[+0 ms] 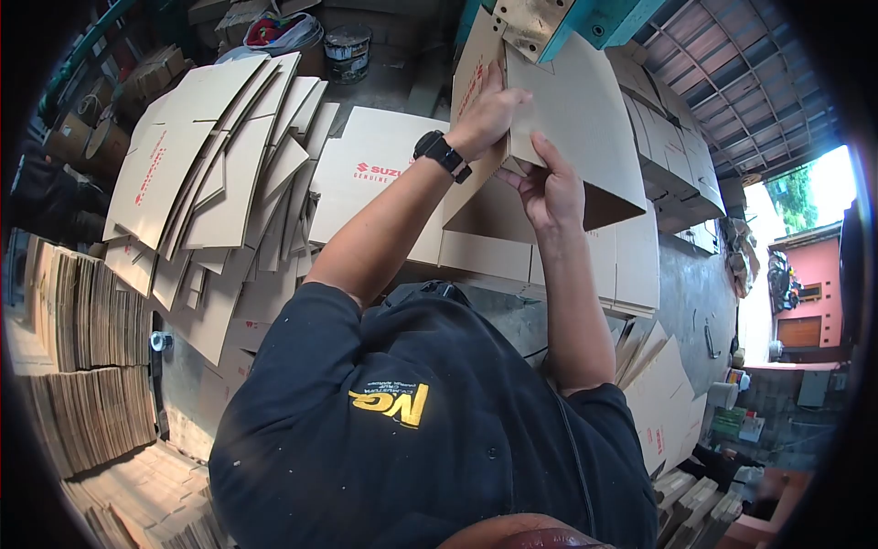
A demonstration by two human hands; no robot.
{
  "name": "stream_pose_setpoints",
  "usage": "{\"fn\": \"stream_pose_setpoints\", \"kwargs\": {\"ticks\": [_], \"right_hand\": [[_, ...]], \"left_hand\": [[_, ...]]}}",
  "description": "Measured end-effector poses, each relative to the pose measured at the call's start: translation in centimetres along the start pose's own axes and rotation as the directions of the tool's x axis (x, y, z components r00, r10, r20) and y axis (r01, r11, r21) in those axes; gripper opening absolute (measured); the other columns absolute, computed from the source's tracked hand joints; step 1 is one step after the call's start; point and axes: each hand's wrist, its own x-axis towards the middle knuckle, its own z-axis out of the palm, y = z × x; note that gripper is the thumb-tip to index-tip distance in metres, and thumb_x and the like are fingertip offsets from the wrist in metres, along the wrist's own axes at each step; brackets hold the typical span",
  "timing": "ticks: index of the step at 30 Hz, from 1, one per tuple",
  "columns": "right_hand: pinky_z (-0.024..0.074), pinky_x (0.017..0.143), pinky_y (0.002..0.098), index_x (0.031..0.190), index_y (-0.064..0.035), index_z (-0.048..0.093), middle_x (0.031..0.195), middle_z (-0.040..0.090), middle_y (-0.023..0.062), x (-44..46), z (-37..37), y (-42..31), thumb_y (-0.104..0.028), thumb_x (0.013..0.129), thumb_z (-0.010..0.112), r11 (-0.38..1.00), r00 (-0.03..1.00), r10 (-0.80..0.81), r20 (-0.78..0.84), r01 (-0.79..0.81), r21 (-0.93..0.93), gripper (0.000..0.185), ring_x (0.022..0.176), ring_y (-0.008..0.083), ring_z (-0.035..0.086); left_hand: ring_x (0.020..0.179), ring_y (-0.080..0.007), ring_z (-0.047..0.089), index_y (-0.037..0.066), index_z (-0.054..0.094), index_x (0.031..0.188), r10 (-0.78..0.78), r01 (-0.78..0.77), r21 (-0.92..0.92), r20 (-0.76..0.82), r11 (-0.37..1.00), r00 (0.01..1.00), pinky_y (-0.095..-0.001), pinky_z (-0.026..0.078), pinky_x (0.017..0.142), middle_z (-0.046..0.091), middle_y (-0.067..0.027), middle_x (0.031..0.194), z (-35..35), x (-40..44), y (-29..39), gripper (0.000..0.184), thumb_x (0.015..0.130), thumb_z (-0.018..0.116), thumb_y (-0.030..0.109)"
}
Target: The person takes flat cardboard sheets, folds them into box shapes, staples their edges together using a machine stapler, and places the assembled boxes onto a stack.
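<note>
The carton (585,110) was at the upper centre of the frame, partly folded, with its upper end against the metal head (535,26) and its lower end above the printed sheets (370,156). Judged by its thin board walls, it was light for its size, stiff across each panel and compliant at the creases; it was not fragile, though a corner could crush under a hard pinch and the smooth faces could slip under a flat palm. The sound holding points were the folded corner and the lower edge, with thumb and fingers on opposite faces. The left hand (485,119) lay across the corner near the head, its grip apart, thumb away from the fingers, bearing on the board without enclosing it. The right hand (556,190) was lower and to the right; its grip was narrow, clamped on the carton at the lower end of the corner, thumb above and fingers beneath. Fingertip pressure could not be told.
</note>
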Motion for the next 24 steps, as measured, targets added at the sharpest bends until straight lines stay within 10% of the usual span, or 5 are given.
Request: {"fn": "stream_pose_setpoints", "kwargs": {"ticks": [10,18,24], "right_hand": [[0.0606,0.083,0.0537,0.123,-0.0014,0.056,0.109,0.068,0.0117,2.2,0.3,-0.6,-0.011,0.097,0.062,0.998,0.999,0.051,0.014,-0.052,0.046,0.028,0.092,0.0233,0.072],[0.0558,0.088,0.0472,0.132,-0.0008,0.052,0.12,0.065,0.0117,-8.6,-1.3,-2.8,-0.014,0.095,0.063,0.996,0.998,0.066,-0.023,-0.064,0.068,0.04,0.107,0.028,0.067],[0.055,0.096,0.0442,0.137,0.0074,0.047,0.128,0.062,0.0192,-18.5,-11.0,-5.8,-0.005,0.089,0.066,0.994,0.992,0.037,-0.119,-0.024,0.106,0.052,0.112,0.0313,0.066]], "left_hand": [[0.138,-0.028,0.038,-0.002,0.019,0.154,-0.057,0.083,0.259,-0.108,0.962,0.993,-0.0348,0.033,0.113,0.037,-0.0216,0.15,-1.1,2.8,-0.9,0.077,0.091,0.056,0.022],[0.149,-0.0301,0.024,0.009,0.031,0.155,-0.259,0.248,-0.093,-0.144,0.964,0.955,-0.0603,0.019,0.115,0.033,-0.0154,0.159,-4.4,-3.5,1.3,0.078,0.097,0.043,0.06],[0.132,-0.0223,0.048,0.006,0.043,0.145,-0.23,0.197,-0.145,-0.261,0.969,0.938,-0.0464,0.027,0.116,0.052,-0.0121,0.142,-7.0,0.1,-5.6,0.061,0.102,0.039,0.049]]}}
